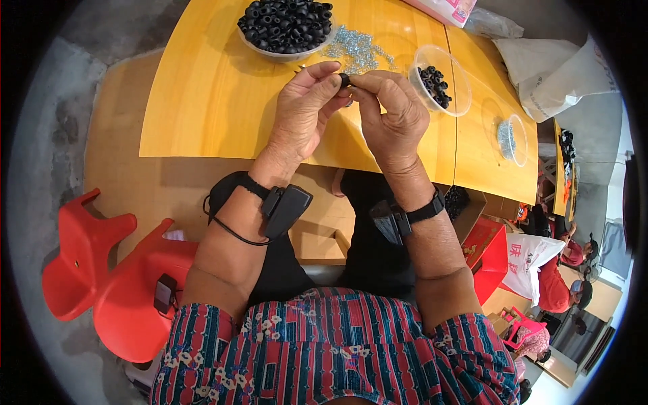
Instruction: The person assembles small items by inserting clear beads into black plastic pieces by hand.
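Over the yellow table, both my hands meet at a small round black part, which looks like the black caps in the bowls. My left hand pinches it from one side with thumb and fingertips. Thumb and index finger of my right hand close on its other side; whether a small metal piece is between them is hidden. Just beyond my hands lies a loose pile of small shiny metal pieces. Left of that pile, a clear bowl is heaped with black caps.
Right of my hands, a clear tub holds some black parts. Farther right stands a small tub with metal pieces. White sacks lie beyond the table's right end. Red plastic chairs stand at left; people sit at far right.
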{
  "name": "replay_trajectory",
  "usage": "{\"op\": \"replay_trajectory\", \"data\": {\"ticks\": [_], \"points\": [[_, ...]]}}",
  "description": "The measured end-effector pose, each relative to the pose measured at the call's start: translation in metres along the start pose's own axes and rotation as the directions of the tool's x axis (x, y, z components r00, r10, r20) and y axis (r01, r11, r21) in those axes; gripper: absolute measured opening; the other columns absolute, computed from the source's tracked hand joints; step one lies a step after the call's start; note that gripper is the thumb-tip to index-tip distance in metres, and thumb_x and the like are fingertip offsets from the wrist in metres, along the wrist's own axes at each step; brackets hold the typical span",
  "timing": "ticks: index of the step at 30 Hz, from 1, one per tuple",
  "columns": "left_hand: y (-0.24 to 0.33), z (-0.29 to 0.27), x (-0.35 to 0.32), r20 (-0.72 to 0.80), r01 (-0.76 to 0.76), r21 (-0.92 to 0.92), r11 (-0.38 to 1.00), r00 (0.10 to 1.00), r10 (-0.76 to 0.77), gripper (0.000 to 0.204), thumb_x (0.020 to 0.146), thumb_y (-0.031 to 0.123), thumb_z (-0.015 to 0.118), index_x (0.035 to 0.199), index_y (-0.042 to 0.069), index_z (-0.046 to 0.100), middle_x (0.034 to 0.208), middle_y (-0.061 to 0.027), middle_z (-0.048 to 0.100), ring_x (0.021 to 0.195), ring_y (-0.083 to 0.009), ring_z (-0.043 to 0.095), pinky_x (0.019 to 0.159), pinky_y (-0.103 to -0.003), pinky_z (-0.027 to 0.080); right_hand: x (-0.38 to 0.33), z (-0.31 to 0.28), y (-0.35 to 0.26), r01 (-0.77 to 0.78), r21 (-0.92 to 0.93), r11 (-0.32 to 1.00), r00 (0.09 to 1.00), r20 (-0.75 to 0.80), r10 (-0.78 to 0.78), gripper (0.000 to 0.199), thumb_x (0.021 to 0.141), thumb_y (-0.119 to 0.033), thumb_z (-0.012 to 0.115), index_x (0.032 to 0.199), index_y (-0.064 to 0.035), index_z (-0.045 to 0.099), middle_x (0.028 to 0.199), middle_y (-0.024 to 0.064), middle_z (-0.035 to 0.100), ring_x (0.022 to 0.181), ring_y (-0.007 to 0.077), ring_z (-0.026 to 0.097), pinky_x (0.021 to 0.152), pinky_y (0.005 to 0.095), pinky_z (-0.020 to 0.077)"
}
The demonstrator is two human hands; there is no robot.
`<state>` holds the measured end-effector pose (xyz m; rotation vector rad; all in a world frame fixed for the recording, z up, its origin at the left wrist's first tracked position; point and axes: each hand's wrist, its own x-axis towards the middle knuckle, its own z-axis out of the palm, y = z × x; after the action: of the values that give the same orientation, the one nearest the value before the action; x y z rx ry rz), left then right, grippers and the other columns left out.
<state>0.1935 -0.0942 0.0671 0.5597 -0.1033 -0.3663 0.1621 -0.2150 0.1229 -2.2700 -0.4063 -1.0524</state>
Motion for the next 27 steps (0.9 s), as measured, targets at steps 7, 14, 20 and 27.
{"op": "replay_trajectory", "data": {"ticks": [7,14,20,27], "points": [[0.001,-0.002,0.000,-0.010,0.015,-0.045,0.999,1.000,-0.016,0.022,0.088,0.007,0.059,0.109,0.002,0.055,0.093,-0.0059,0.061,0.082,-0.0127,0.061,0.077,-0.025,0.053,-0.002,0.003,0.002,-0.026,0.057,0.998,1.000,-0.004,0.026,0.014,0.070,0.002,0.070,0.080,-0.0064,0.065,0.075,0.0071,0.063,0.067,0.0198,0.063,0.059,0.0262,0.0510],[0.003,-0.005,0.001,0.000,0.003,0.017,1.000,1.000,-0.003,0.024,0.087,0.007,0.060,0.110,0.002,0.054,0.093,-0.0069,0.062,0.082,-0.0131,0.062,0.077,-0.026,0.053,-0.004,-0.001,0.006,-0.232,0.204,0.951,0.966,0.159,0.202,0.012,0.071,0.003,0.069,0.080,-0.0043,0.066,0.073,0.0078,0.064,0.066,0.0179,0.063,0.059,0.0249,0.0506],[0.005,-0.008,0.004,0.099,0.021,-0.008,1.000,0.995,-0.020,0.027,0.087,0.008,0.061,0.112,0.001,0.053,0.093,-0.0075,0.063,0.082,-0.0145,0.063,0.078,-0.028,0.054,0.001,-0.006,0.004,-0.614,0.524,0.590,0.788,0.371,0.491,0.009,0.074,0.004,0.068,0.083,0.0027,0.066,0.078,0.0084,0.068,0.070,0.0129,0.065,0.064,0.0227,0.0528],[0.003,-0.012,0.004,0.118,0.040,-0.024,0.999,0.992,-0.037,0.022,0.089,0.008,0.057,0.111,0.003,0.055,0.094,-0.0084,0.064,0.081,-0.0146,0.064,0.074,-0.024,0.055,0.004,-0.014,0.010,-0.729,0.489,0.479,0.685,0.529,0.502,0.010,0.078,0.003,0.066,0.087,0.0044,0.067,0.080,0.0103,0.068,0.070,0.0131,0.064,0.067,0.0234,0.0536]]}}
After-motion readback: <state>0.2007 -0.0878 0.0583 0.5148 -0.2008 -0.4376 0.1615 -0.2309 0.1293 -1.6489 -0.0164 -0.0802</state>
